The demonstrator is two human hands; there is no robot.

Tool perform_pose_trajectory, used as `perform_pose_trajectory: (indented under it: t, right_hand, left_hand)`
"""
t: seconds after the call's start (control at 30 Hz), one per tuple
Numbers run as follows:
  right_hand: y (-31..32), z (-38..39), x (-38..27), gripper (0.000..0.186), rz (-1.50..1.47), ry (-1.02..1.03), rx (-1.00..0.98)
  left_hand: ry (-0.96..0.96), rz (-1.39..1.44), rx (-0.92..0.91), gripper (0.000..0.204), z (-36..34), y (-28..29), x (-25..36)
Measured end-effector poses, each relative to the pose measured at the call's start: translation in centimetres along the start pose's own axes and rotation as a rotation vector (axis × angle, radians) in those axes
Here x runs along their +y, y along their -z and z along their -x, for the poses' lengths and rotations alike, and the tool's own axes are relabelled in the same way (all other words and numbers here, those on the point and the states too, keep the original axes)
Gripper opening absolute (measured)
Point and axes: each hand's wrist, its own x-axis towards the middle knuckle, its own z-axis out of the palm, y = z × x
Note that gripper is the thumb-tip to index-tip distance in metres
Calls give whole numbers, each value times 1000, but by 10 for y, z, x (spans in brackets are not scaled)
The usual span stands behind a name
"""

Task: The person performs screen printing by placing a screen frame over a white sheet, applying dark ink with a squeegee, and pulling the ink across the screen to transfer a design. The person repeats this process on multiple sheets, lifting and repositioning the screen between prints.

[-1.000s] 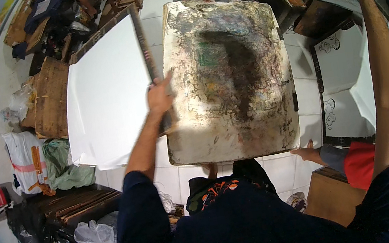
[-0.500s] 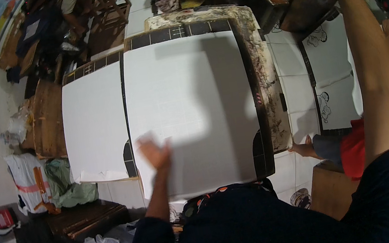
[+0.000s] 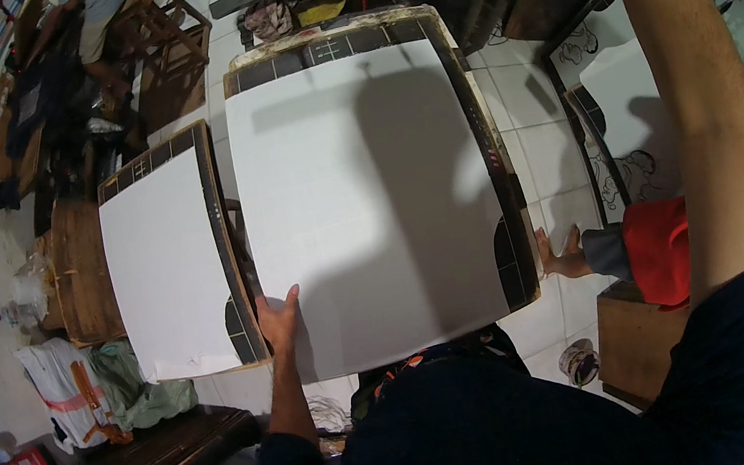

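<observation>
Across the stained table, a large white sheet (image 3: 368, 204) now lies flat where bare tabletop showed a second ago, so it seems newly laid down. A second white board (image 3: 168, 268) sits just left. The left hand (image 3: 279, 316) rests open-fingered on the sheet's near corner; the right hand is raised out of view. Another person's hand (image 3: 560, 257) touches the table's right edge.

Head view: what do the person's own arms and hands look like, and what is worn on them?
Both arms wear dark navy sleeves pushed up, leaving the forearms bare. The left hand is bare: no glove, ring or watch shows. The right arm is also bare below its sleeve, with no wristband in sight; the right hand is cut off at the picture's top edge.
</observation>
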Motion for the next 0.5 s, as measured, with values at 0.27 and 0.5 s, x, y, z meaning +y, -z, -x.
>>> perform_pose_trajectory:
  t: [0.27,0.5]
  right_hand:
    - [-1,-29,10,74,-25,42,12]
    - [0,-25,5,73,-9,1,7]
  left_hand:
    - [-5,12,105,103,-8,3,23]
    - [96,92,53,99,-23,-13,6]
